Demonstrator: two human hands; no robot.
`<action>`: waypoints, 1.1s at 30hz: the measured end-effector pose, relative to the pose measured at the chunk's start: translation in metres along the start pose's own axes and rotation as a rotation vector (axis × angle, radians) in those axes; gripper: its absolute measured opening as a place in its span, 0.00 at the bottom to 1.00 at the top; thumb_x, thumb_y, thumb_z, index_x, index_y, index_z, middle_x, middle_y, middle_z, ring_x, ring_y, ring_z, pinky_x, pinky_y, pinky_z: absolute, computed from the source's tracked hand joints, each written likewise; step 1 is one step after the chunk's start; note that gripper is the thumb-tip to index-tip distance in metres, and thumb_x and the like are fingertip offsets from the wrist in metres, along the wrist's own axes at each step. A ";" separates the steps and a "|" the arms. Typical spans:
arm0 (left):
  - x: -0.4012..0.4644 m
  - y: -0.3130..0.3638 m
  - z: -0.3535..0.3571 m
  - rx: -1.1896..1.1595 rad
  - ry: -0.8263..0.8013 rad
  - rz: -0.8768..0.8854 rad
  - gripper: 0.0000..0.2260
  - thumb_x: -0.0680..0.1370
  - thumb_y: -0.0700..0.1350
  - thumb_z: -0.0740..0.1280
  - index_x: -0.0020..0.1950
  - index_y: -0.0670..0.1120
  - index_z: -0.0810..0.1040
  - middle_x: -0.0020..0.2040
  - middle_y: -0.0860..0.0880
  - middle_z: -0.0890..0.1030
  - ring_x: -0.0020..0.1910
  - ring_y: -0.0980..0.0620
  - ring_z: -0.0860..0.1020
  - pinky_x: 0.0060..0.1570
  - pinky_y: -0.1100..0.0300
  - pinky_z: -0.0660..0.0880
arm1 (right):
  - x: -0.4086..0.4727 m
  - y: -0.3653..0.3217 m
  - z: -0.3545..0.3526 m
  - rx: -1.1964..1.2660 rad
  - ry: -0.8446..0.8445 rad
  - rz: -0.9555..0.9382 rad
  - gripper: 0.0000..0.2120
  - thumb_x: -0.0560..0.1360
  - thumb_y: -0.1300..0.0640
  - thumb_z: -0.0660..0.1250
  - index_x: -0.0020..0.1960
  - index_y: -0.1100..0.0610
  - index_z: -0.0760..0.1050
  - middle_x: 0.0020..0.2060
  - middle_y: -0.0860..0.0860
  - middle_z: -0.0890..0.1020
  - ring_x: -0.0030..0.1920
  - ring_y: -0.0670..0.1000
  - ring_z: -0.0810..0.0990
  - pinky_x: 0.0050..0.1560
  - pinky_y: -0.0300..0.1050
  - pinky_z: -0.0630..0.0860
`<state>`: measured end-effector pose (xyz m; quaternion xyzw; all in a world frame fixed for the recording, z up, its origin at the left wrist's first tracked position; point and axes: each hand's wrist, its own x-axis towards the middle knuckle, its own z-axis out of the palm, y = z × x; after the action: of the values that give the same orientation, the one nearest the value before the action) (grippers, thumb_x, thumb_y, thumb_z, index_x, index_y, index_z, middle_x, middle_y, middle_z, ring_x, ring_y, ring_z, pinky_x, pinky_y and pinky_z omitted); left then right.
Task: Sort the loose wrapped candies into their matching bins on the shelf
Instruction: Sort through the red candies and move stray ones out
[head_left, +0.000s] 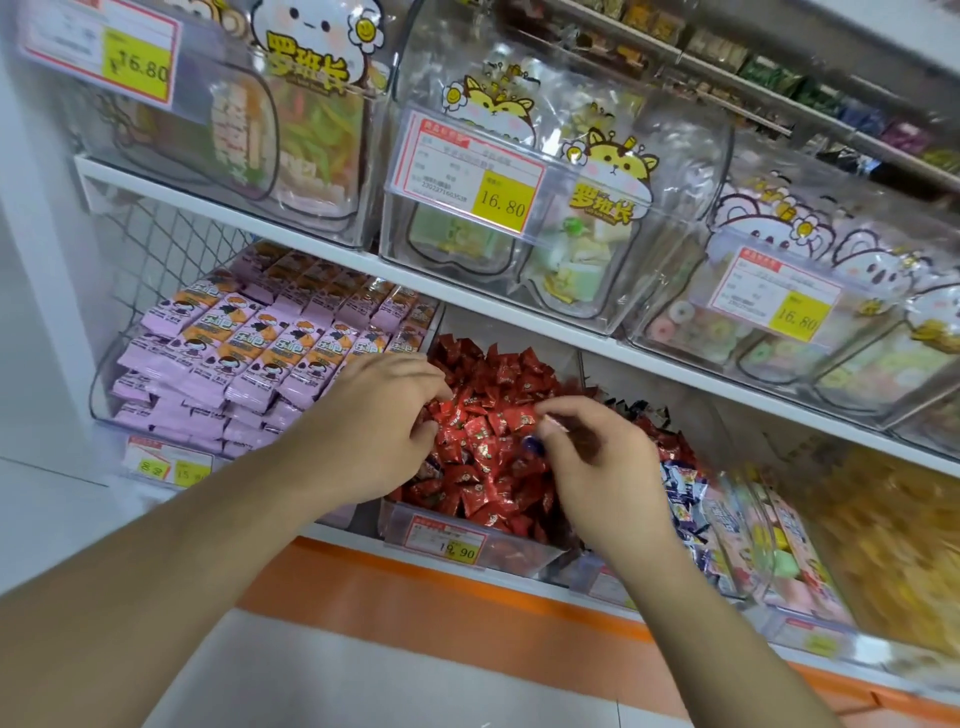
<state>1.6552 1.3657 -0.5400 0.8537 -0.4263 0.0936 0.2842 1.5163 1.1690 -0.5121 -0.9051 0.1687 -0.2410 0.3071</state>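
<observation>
While both hands work the red candy bin (519, 558), left hand (379, 415) digs with curled fingers, grip unclear; right hand (597, 467) pinches a blue candy (534, 445); upper shelf (363, 262) close overhead; purple packets (234, 358) left.

Bright, even light; glare on the clear bins (566, 270), edges blurred and bowed.

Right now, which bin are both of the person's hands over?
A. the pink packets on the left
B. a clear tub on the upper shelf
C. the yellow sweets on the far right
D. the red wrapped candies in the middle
D: the left hand and right hand both sit on the heap of red wrapped candies, with the pink packets off to the left.
</observation>
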 end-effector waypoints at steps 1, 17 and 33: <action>0.000 0.001 -0.001 -0.001 0.001 -0.002 0.16 0.80 0.47 0.69 0.68 0.52 0.79 0.70 0.57 0.76 0.76 0.56 0.65 0.70 0.66 0.46 | -0.005 0.006 -0.011 0.016 0.043 0.028 0.07 0.81 0.53 0.69 0.53 0.42 0.83 0.42 0.36 0.85 0.37 0.44 0.83 0.38 0.43 0.79; -0.002 -0.008 -0.008 0.025 -0.058 -0.072 0.18 0.80 0.49 0.68 0.70 0.54 0.77 0.74 0.56 0.73 0.78 0.56 0.61 0.79 0.50 0.50 | 0.002 -0.007 0.029 -0.128 -0.288 -0.041 0.15 0.80 0.63 0.68 0.60 0.47 0.83 0.51 0.40 0.84 0.48 0.36 0.81 0.51 0.26 0.75; -0.001 -0.010 -0.006 0.050 -0.040 -0.063 0.17 0.80 0.50 0.67 0.69 0.55 0.77 0.73 0.57 0.72 0.76 0.56 0.62 0.77 0.52 0.52 | 0.018 -0.001 0.073 -0.099 -0.335 -0.033 0.15 0.79 0.65 0.64 0.42 0.48 0.82 0.38 0.40 0.85 0.40 0.35 0.81 0.40 0.33 0.78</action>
<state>1.6629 1.3748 -0.5397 0.8752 -0.4022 0.0779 0.2571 1.5708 1.1961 -0.5566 -0.9492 0.1118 -0.0835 0.2820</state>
